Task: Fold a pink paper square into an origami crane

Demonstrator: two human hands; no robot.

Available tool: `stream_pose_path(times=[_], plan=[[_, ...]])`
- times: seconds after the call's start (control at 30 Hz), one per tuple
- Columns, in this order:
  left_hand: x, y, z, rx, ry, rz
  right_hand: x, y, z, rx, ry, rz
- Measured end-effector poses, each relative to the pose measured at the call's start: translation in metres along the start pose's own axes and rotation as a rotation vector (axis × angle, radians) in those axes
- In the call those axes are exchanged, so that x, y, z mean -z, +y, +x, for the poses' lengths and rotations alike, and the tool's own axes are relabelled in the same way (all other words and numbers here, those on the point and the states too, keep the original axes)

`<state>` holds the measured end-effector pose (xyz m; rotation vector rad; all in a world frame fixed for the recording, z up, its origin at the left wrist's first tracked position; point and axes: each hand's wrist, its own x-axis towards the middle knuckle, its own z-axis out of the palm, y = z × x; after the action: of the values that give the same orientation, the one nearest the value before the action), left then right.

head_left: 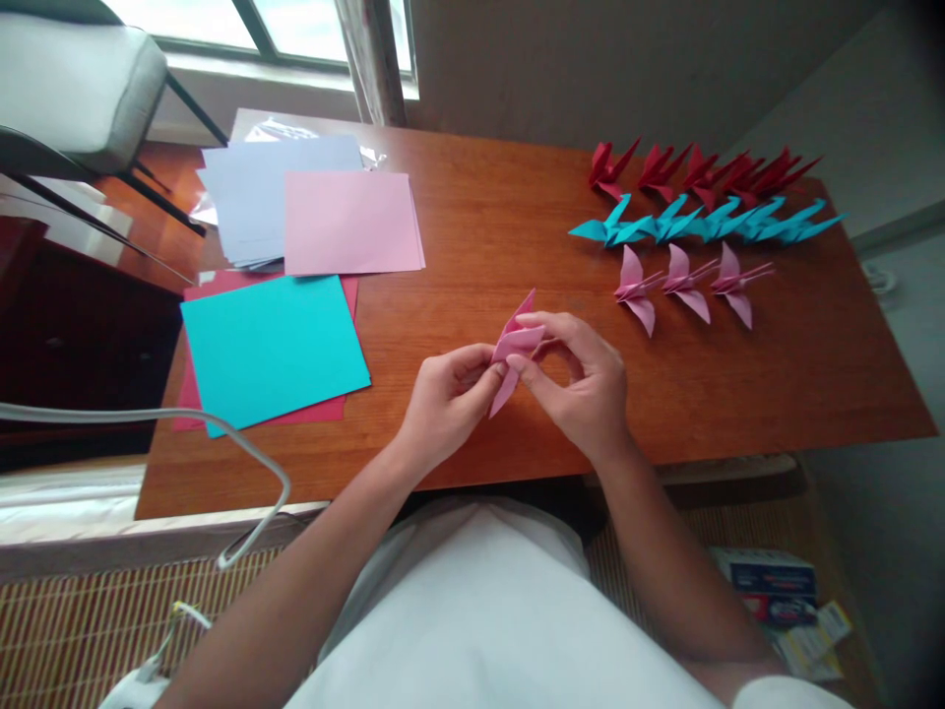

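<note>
A pink origami crane (pixel 517 341) is held between my two hands above the front part of the table, its pointed wings spread up and down. My left hand (pixel 454 399) pinches its left side between thumb and fingers. On the other side, the fingertips and thumb of my right hand (pixel 583 379) close on its folded body. To the right lie three finished pink paper cranes (pixel 679 286) in a row. Behind them run a row of turquoise cranes (pixel 686 225) and a row of red cranes (pixel 701 175), several in each.
Pink sheets (pixel 354 222) overlap pale blue-grey sheets (pixel 251 197) at the table's back left. Nearer, turquoise paper (pixel 273 350) lies over red paper (pixel 332 409). A white cable (pixel 251 448) loops past the left front edge of the wooden table (pixel 458 222). A chair (pixel 81 89) stands beyond.
</note>
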<state>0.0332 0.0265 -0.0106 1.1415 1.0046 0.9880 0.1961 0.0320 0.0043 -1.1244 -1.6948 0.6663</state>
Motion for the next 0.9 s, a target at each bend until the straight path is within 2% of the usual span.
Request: stream_pose_path(times=[0.13,0.3,0.43,0.57,0.7,0.9], plan=[[-0.001,-0.003,0.000,-0.011,-0.013,-0.016,0.003,0.004,0.007,0.063,-0.121,-0.061],[-0.001,-0.004,0.000,-0.040,-0.014,-0.020,0.009,0.004,0.013,0.090,-0.198,-0.063],[0.000,-0.002,0.002,-0.030,-0.045,-0.019,0.010,0.004,0.012,0.124,-0.130,-0.055],[0.002,-0.001,0.002,-0.029,-0.056,-0.001,0.007,0.006,0.009,0.222,-0.058,-0.141],[0.002,-0.001,0.001,-0.022,-0.067,0.037,0.007,0.007,0.010,0.279,-0.070,-0.225],[0.002,0.001,0.000,-0.034,-0.067,0.108,0.009,0.006,0.013,0.301,-0.090,-0.233]])
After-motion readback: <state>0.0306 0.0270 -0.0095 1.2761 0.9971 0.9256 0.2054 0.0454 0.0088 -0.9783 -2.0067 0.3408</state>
